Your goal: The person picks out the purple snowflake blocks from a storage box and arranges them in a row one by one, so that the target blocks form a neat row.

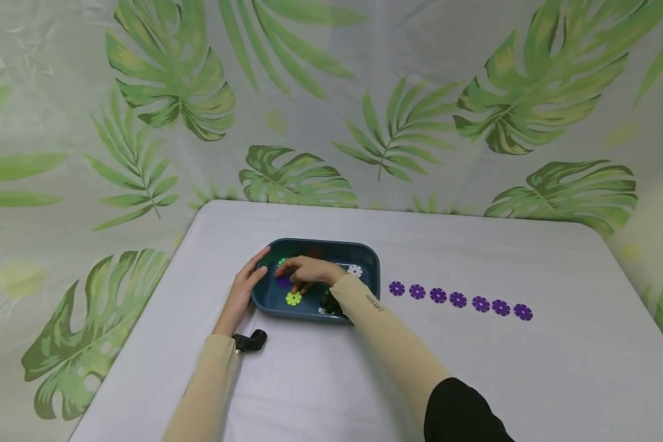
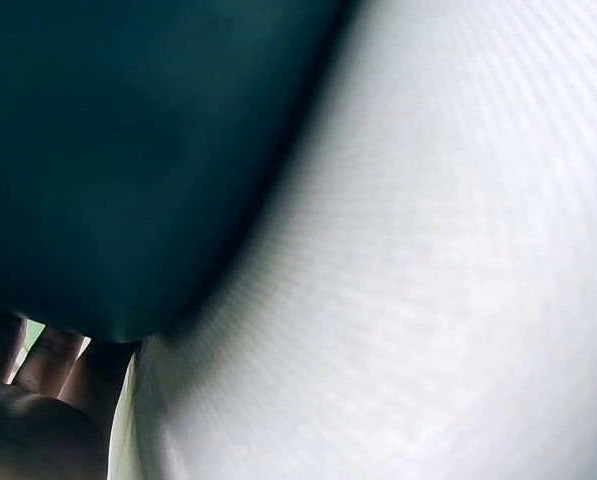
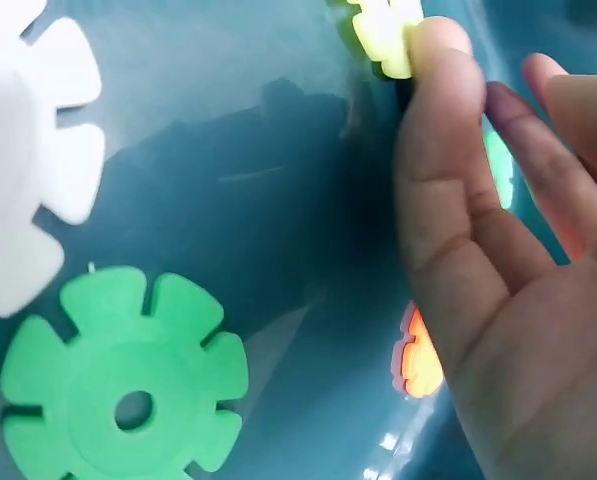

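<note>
A dark blue tray [image 1: 309,317] holds several flower-shaped discs with notched edges. My left hand [image 1: 245,288] grips its left end, thumb over the rim and fingers along the outer wall, as the left wrist view shows at the fingers [image 2: 48,365]. Inside the tray my right hand [image 1: 308,272] reaches down, fingers loosely bent around a purple disc [image 1: 283,282] that it partly covers. A yellow disc [image 1: 293,298] lies just below that hand; in the right wrist view the thumb overlaps its edge. Nothing shows pinched between the right fingers.
Outside the tray, several purple discs [image 1: 458,299] form a slanting row on the white table [image 1: 475,374] to the right. In the tray also lie a white disc [image 1: 355,271], a green disc [image 3: 128,375] and an orange disc [image 3: 421,355]. A leaf-patterned curtain [image 1: 309,123] hangs behind.
</note>
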The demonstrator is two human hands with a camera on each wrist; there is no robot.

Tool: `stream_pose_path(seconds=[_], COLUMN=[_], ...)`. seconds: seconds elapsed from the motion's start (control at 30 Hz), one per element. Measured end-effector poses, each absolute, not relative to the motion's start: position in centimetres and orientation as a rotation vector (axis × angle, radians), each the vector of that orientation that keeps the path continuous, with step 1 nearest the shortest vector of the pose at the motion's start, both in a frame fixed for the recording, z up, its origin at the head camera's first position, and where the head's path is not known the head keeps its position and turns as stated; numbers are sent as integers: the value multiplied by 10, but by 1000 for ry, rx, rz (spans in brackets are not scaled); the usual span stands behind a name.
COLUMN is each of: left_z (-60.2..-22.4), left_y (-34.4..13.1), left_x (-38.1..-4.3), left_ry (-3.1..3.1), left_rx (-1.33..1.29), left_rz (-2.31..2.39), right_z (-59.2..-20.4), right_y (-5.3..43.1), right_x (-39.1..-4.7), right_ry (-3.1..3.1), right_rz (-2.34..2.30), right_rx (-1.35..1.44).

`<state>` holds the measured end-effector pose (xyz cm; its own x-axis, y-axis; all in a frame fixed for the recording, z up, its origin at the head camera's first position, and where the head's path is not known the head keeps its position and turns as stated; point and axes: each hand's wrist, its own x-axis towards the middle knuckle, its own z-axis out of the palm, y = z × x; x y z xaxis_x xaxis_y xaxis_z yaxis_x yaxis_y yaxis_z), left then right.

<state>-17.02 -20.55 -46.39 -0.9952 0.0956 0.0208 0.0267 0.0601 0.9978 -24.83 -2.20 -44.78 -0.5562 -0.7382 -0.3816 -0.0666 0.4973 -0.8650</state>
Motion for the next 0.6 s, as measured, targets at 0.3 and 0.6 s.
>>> stream_pose_path(seconds=[0.3, 0.6], left_z=[-466, -487], left_y=[-206, -211], left_x=[-171, -181], left_ry=[2242, 2243], left_rx=[140, 125], left_rz=[2129, 2155], right_z=[-451, -450], right_y=[-20, -24], right_x=[-248, -247], right_ry=[1979, 1993], right_rz=[-1128, -1139], right_rx=[-624, -647])
